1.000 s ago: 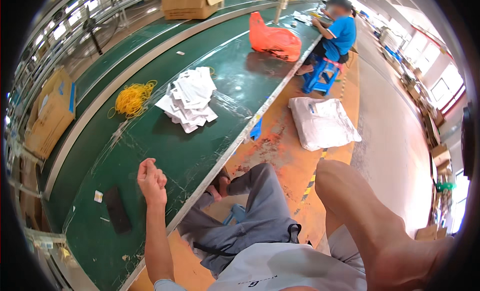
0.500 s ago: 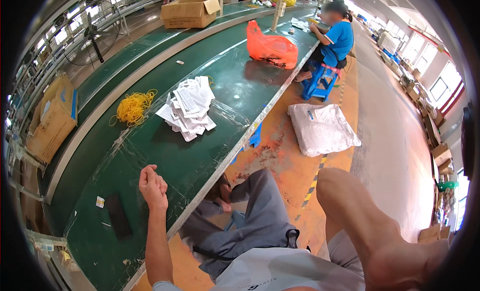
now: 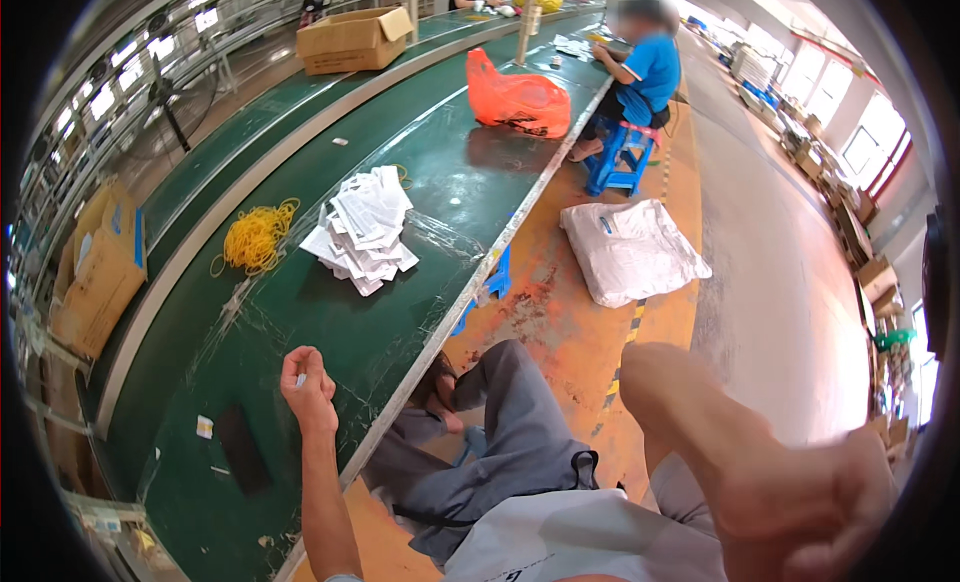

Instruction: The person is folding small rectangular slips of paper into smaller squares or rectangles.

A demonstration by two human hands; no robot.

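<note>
Right up near the camera, can see a blurry raised right hand (image 3: 835, 502), can't tell open or closed. Next out, got a flat black rectangular slab (image 3: 243, 450) on a scuffed dark-green worktop (image 3: 265, 317), then the left hand (image 3: 312, 387) just right of it, fingers curled in, maybe pinching a tiny pale bit (image 3: 301, 379). Beyond that, can't spot anything finished imo: messy pile of white paper sheets (image 3: 362, 230), all left loose, well apart from the grip, tangled yellow elastic bands (image 3: 258, 238) just left. Farther off, a crumpled orange-red plastic bag (image 3: 515, 100).
</note>
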